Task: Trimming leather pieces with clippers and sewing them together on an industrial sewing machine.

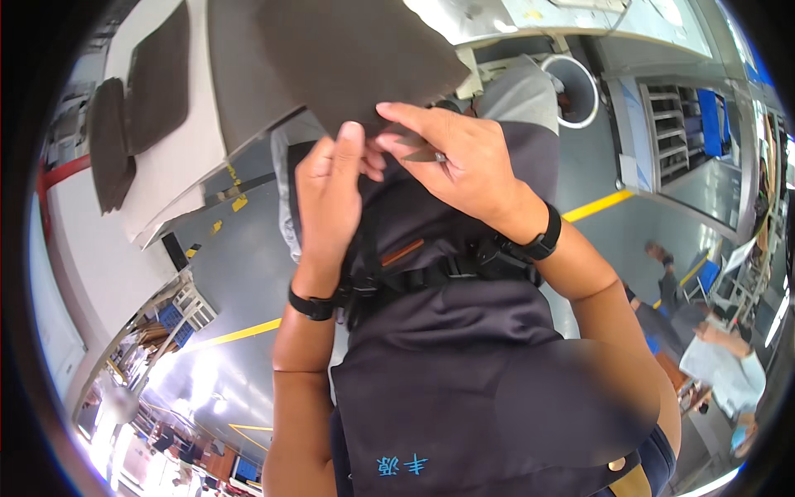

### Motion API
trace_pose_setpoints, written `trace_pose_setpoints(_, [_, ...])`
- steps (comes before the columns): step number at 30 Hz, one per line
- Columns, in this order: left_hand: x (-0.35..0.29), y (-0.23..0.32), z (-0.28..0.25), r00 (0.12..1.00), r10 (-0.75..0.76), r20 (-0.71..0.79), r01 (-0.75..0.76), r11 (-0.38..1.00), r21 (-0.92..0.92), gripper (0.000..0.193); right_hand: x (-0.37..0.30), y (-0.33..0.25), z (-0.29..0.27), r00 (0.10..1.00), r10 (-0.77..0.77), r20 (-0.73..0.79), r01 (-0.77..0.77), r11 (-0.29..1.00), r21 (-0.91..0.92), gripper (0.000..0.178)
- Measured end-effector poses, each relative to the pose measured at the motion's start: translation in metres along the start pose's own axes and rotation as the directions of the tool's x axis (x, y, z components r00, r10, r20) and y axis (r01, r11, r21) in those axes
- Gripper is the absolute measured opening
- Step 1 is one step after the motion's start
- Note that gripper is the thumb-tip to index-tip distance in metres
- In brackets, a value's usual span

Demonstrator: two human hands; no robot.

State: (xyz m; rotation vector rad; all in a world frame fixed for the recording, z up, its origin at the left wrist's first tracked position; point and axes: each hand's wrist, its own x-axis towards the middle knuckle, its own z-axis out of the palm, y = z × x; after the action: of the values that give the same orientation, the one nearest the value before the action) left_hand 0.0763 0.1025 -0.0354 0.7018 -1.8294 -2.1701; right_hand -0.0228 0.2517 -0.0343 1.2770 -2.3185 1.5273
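A large dark brown-grey sheet (pixel 356 58), like fabric or leather, lies over the table edge with its near end toward me. My left hand (pixel 331 182) is at that near edge, thumb up against it and fingers curled in, pinching the margin. Close beside it, my right hand (pixel 468 161) is closed around a small pair of thread snips (pixel 424 151), whose dark pointed blades show between thumb and fingers. The right index fingertip touches the sheet. The fingers hide part of the snips and the pinched edge.
On the white table (pixel 108 248) at left lie more dark pieces (pixel 159 87). A white round bin (pixel 595 95) stands at the right beyond my knee. Metal shelving (pixel 672 124) is farther right. Another person (pixel 720 364) is at the lower right, apart from me.
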Motion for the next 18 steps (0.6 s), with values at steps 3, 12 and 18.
trace_pose_setpoints(3, [-0.004, 0.006, 0.009, 0.999, -0.031, -0.022, 0.032, 0.998, 0.057, 0.041, 0.007, -0.006, -0.002, 0.997, -0.021, 0.07, 0.029, 0.993, -0.112, 0.045])
trace_pose_setpoints(12, [-0.008, -0.009, 0.007, 0.992, 0.075, 0.104, -0.08, 0.996, 0.045, 0.035, -0.005, -0.006, 0.007, 0.965, 0.257, 0.055, -0.263, 0.934, 0.241, 0.035])
trace_pose_setpoints(18, [-0.006, -0.01, 0.007, 0.989, 0.091, 0.117, -0.096, 0.995, 0.036, 0.031, 0.006, -0.008, 0.003, 0.999, -0.022, 0.033, 0.023, 1.0, -0.019, 0.038])
